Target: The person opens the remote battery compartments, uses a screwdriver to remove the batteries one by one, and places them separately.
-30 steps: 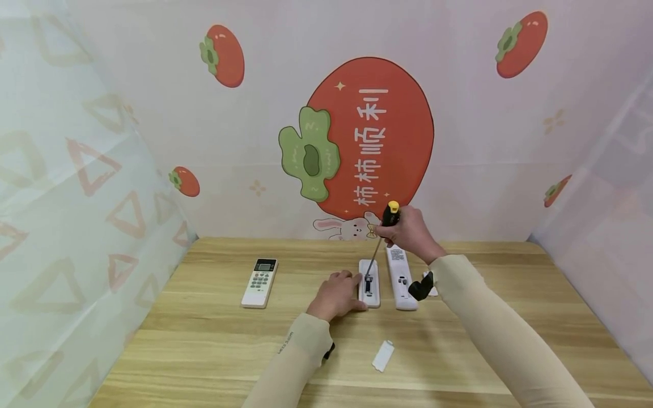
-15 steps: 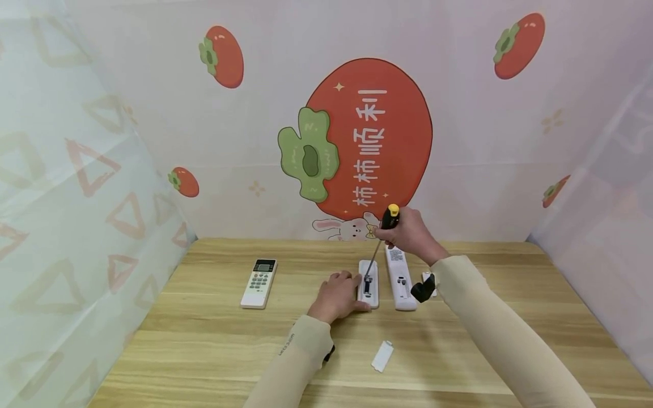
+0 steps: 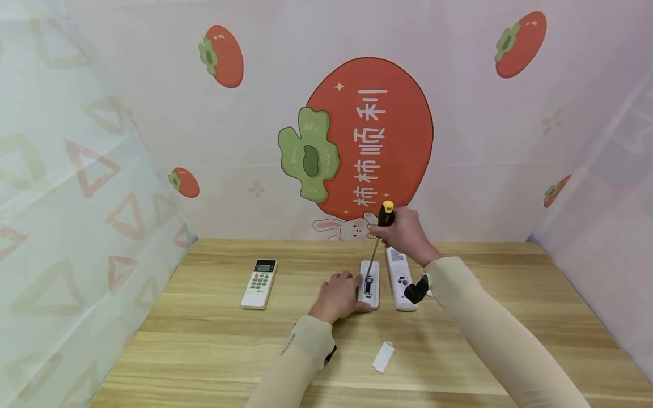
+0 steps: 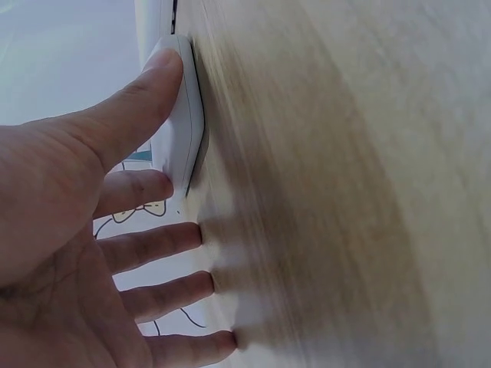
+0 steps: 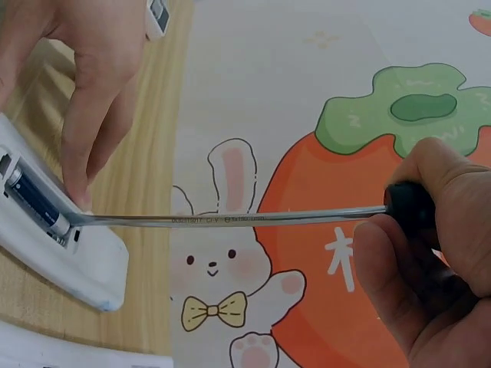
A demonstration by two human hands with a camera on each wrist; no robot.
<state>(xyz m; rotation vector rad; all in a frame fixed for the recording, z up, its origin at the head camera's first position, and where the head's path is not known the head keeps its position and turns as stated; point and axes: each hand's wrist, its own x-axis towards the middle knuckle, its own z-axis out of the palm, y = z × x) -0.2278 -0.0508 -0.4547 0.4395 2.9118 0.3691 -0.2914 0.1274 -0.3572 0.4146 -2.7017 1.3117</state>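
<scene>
Pale cloth printed with persimmons and a rabbit is forming the backdrop (image 3: 469, 198), standing behind a wood-grained table (image 3: 194, 351). On it, the right hand (image 3: 407, 232) is pinching the black handle of a screwdriver (image 5: 253, 221) between thumb and fingers, the shaft slanting down. The left hand (image 3: 336, 297) is spreading its fingers, thumb and index finger touching edges of the opened remote (image 3: 375, 286), other fingertips resting on the wood. A longer remote (image 3: 399, 269) is lying beside it to the right, and a keypad remote (image 3: 259, 284) is lying well apart to the left. Face down between left hand and longer remote, the opened remote is looking light, stiff and rather slippery, so its long side edges are offering the surest hold. Nearer the person, a battery cover (image 3: 383, 356) is lying loose; it is seeming thin, its tabs likely fragile, so it is best lifted by its long edges. Smallest, a battery (image 5: 37, 201) is sitting in the compartment, smooth and firm, the screwdriver's tip appearing to meet its end.
</scene>
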